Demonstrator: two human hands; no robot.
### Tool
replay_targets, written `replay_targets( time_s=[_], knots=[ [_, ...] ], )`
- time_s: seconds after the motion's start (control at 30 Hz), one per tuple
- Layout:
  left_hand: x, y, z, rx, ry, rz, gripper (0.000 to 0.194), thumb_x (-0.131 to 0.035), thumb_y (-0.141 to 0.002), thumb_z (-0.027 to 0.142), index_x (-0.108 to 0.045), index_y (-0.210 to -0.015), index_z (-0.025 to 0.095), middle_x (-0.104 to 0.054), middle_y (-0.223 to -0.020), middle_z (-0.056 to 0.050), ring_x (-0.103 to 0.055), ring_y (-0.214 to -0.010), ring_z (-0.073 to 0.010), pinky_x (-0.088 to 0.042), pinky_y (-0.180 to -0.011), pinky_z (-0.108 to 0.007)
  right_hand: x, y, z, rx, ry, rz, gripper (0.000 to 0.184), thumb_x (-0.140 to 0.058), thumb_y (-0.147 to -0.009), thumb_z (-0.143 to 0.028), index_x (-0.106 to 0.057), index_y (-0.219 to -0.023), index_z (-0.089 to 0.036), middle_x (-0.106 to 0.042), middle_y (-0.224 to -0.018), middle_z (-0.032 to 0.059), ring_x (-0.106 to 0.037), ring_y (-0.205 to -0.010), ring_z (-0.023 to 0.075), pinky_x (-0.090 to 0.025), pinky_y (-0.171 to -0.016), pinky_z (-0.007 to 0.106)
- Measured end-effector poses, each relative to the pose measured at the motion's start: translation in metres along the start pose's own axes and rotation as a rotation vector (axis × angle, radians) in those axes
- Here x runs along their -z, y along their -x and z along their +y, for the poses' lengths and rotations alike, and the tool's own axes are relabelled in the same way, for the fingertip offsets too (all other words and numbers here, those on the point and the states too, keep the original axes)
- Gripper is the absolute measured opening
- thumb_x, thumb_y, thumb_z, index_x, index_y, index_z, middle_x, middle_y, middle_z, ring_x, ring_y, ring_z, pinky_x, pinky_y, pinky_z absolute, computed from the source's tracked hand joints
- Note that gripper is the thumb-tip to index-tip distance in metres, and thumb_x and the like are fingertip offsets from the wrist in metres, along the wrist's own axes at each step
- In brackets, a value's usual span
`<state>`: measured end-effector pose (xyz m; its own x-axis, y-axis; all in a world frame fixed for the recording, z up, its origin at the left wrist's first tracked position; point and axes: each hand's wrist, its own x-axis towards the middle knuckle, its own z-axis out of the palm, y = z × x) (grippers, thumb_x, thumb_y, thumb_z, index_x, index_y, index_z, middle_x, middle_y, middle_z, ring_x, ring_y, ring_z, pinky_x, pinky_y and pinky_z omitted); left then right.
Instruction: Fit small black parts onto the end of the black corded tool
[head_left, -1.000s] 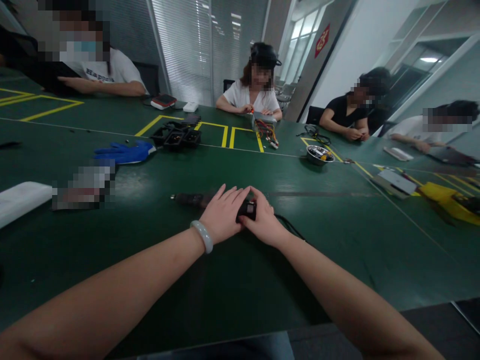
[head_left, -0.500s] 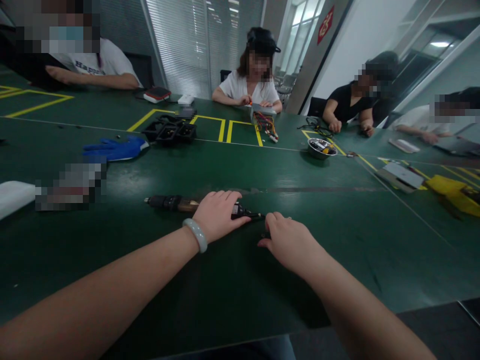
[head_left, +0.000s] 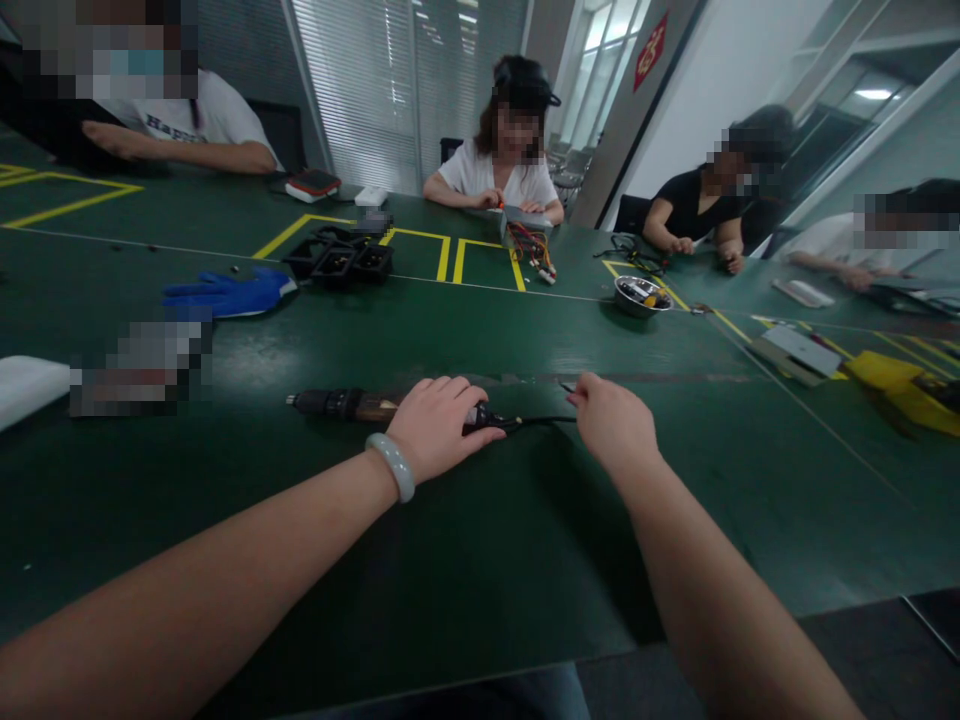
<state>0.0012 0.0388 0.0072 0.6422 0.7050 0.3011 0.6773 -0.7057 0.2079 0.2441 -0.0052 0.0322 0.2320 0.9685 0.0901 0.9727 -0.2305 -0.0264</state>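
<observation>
An electric screwdriver [head_left: 330, 403], black with a brownish middle, lies flat on the green table, its bit end pointing left. Over its rear half is my left hand [head_left: 436, 428], fingers laid across the body and thumb along the near side; a pale bangle circles that wrist. From the tool's right end a black cable [head_left: 547, 420] runs to my right hand [head_left: 616, 428]. My right fingers are closed in a pinch on the cable, and a short dark end sticks out past the fingertips. The palm hides the rest of what is held.
A blue glove [head_left: 229, 293] and black plastic trays [head_left: 341, 262] lie beyond the tool at left. Farther right stand a metal bowl [head_left: 643, 297] of small parts, a grey box [head_left: 796, 352] and a yellow item [head_left: 900, 385]. Several people sit along the far side.
My right hand has moved right and slightly away from me, and more of the cable shows between it and the screwdriver. My left hand stays on the tool.
</observation>
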Motion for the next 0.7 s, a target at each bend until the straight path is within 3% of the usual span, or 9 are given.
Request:
replay_targets(
  time_s=[0.1,0.2,0.27,0.33,0.47,0.57,0.7],
  knots=[
    [0.000,0.000,0.002,-0.002,0.031,0.014,0.041,-0.039,-0.093,0.052,-0.059,-0.108,0.019,-0.060,-0.103,-0.006,-0.054,-0.095,-0.0214,-0.039,-0.084,-0.038,-0.014,-0.021,0.009,-0.076,-0.093,0.146,0.023,-0.041,-0.094,-0.035,-0.060,-0.093,-0.022,-0.065,-0.089,0.0075,-0.058,-0.080,0.0222,-0.037,-0.062,0.030],
    [0.001,0.002,0.004,-0.007,0.028,0.032,0.035,-0.047,-0.091,0.047,-0.058,-0.108,0.019,-0.059,-0.102,-0.006,-0.053,-0.095,-0.0219,-0.040,-0.085,-0.039,-0.028,-0.036,0.012,-0.088,-0.247,0.225,0.019,-0.044,-0.093,-0.030,-0.060,-0.094,-0.021,-0.067,-0.089,0.0072,-0.059,-0.084,0.0215,-0.038,-0.066,0.030],
    [0.003,0.004,0.007,-0.016,0.009,0.045,0.034,-0.056,-0.087,0.046,-0.058,-0.105,0.018,-0.058,-0.101,-0.006,-0.052,-0.094,-0.0224,-0.041,-0.083,-0.038,-0.034,-0.041,0.013,-0.070,-0.449,0.184,0.018,-0.044,-0.092,-0.027,-0.060,-0.096,-0.020,-0.067,-0.088,0.0057,-0.060,-0.080,0.0186,-0.040,-0.068,0.029],
    [0.006,0.006,0.011,-0.040,-0.019,0.046,0.033,-0.064,-0.081,0.044,-0.057,-0.101,0.018,-0.057,-0.101,-0.006,-0.052,-0.093,-0.0224,-0.043,-0.080,-0.037,-0.034,-0.043,0.015,-0.013,-0.675,0.064,0.019,-0.045,-0.092,-0.030,-0.060,-0.097,-0.019,-0.068,-0.086,0.0043,-0.060,-0.074,0.0156,-0.042,-0.067,0.028],
    [0.009,0.008,0.016,-0.063,-0.068,0.023,0.034,-0.070,-0.077,0.040,-0.055,-0.098,0.018,-0.055,-0.103,-0.006,-0.053,-0.093,-0.0220,-0.045,-0.077,-0.034,-0.017,-0.035,0.019,0.155,-0.927,-0.127,0.023,-0.052,-0.088,-0.039,-0.060,-0.091,-0.018,-0.067,-0.081,0.0038,-0.060,-0.068,0.0136,-0.046,-0.067,0.027],
    [0.008,0.008,0.017,-0.066,-0.045,-0.009,0.036,-0.066,-0.079,0.044,-0.054,-0.102,0.019,-0.056,-0.106,-0.006,-0.056,-0.092,-0.0218,-0.046,-0.074,-0.033,0.003,-0.020,0.014,0.273,-0.904,-0.175,0.019,-0.057,-0.086,-0.037,-0.060,-0.089,-0.019,-0.067,-0.081,0.0029,-0.060,-0.073,0.0141,-0.045,-0.069,0.027],
    [0.005,0.007,0.016,-0.130,0.011,-0.021,0.031,-0.053,-0.088,0.044,-0.057,-0.109,0.022,-0.061,-0.106,-0.005,-0.058,-0.092,-0.0215,-0.045,-0.079,-0.036,0.016,0.005,-0.005,0.448,-0.563,-0.167,0.009,-0.059,-0.085,-0.030,-0.064,-0.086,-0.023,-0.067,-0.081,-0.0003,-0.059,-0.074,0.0138,-0.040,-0.066,0.026]
  ],
)
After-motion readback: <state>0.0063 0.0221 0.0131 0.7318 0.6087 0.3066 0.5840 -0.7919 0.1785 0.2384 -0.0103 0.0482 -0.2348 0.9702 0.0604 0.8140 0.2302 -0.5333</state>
